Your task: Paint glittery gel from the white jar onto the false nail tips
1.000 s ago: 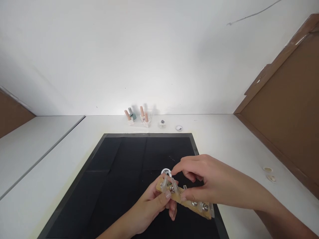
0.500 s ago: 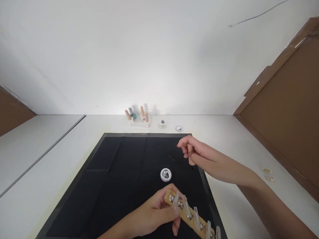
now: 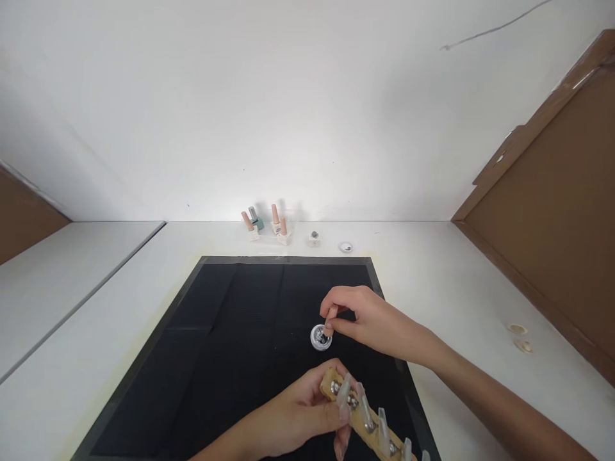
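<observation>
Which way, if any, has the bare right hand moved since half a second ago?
Yes: against the black rectangular mat, the bare right hand has moved left and nearer the person; its fingertips are now at the round white jar.

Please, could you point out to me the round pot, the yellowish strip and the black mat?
Round pot [image 3: 312,338]: head view, on the left rim.
Yellowish strip [image 3: 359,422]: head view, on its bare surface.
Black mat [image 3: 240,365]: head view, on its bare middle.
</observation>
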Motion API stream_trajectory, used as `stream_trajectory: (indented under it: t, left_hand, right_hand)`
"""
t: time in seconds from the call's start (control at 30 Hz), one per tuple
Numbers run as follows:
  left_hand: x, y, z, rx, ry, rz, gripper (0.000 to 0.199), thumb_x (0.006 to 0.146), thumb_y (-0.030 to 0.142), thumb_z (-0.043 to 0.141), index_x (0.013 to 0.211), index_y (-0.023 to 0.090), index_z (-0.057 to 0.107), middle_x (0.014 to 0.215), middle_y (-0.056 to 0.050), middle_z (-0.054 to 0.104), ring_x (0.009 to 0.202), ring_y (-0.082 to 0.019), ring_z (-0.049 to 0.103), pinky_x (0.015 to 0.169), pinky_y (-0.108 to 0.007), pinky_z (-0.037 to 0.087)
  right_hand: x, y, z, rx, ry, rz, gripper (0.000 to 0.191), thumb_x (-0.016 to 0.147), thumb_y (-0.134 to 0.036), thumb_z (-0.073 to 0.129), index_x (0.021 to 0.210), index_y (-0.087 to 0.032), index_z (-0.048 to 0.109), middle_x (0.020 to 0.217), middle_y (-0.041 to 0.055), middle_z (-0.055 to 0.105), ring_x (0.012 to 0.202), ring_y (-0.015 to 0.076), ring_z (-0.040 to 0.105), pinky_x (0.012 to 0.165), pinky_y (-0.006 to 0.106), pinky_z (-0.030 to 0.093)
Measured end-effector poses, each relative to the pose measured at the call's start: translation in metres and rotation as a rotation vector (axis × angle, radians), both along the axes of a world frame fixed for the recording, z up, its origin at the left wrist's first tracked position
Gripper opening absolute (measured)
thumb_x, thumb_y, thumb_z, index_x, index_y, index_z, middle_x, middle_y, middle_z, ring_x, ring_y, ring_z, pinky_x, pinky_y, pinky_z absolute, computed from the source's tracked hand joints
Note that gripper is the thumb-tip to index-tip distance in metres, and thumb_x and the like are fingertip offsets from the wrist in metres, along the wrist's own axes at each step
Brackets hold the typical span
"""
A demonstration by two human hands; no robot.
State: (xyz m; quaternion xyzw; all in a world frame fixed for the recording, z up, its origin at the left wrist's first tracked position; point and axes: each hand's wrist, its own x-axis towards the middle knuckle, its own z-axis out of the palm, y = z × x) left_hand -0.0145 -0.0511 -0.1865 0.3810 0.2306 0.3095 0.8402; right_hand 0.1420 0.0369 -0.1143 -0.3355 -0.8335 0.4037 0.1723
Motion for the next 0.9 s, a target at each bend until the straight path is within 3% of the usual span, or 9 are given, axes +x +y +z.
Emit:
stream_trajectory:
  t: [0.23, 0.63, 0.73, 0.9]
  left_hand:
    - [-0.001, 0.000, -0.001, -0.002, 0.000, 0.007, 0.034, 0.074, 0.041, 0.070, 0.089, 0.016, 0.054, 0.060, 0.003, 0.057, 0.050, -0.008, 0.053, 0.048, -0.018, 0.042]
    - [-0.001, 0.001, -0.005, -0.016, -0.023, 0.034, 0.032, 0.074, 0.039, 0.071, 0.088, 0.015, 0.054, 0.058, 0.003, 0.058, 0.047, -0.007, 0.052, 0.049, -0.019, 0.044]
    - [-0.002, 0.002, -0.007, -0.012, -0.029, 0.052, 0.032, 0.075, 0.040, 0.069, 0.089, 0.016, 0.054, 0.058, 0.003, 0.057, 0.047, -0.007, 0.052, 0.048, -0.019, 0.044]
    - [-0.004, 0.003, -0.006, -0.022, -0.015, 0.088, 0.032, 0.075, 0.041, 0.070, 0.089, 0.016, 0.054, 0.057, 0.003, 0.058, 0.046, -0.008, 0.051, 0.049, -0.021, 0.044]
  right_hand:
    - [-0.001, 0.000, -0.007, 0.030, -0.037, 0.021, 0.014, 0.084, -0.006, 0.051, 0.082, -0.017, 0.059, 0.086, 0.0006, 0.063, 0.072, 0.0116, 0.058, 0.061, 0.023, 0.042]
    - [0.001, 0.002, -0.004, 0.092, -0.137, 0.020, 0.012, 0.087, -0.015, 0.052, 0.088, -0.018, 0.063, 0.083, 0.0020, 0.068, 0.076, 0.0154, 0.061, 0.064, 0.026, 0.042]
    - [0.004, 0.002, 0.000, 0.091, -0.159, 0.026, 0.012, 0.088, -0.016, 0.052, 0.089, -0.018, 0.064, 0.077, 0.0016, 0.070, 0.077, 0.0170, 0.062, 0.063, 0.027, 0.043]
    - [0.011, -0.001, 0.021, -0.004, -0.065, -0.042, 0.021, 0.090, -0.015, 0.045, 0.106, -0.021, 0.058, 0.086, 0.0006, 0.073, 0.083, 0.0170, 0.064, 0.066, 0.028, 0.045]
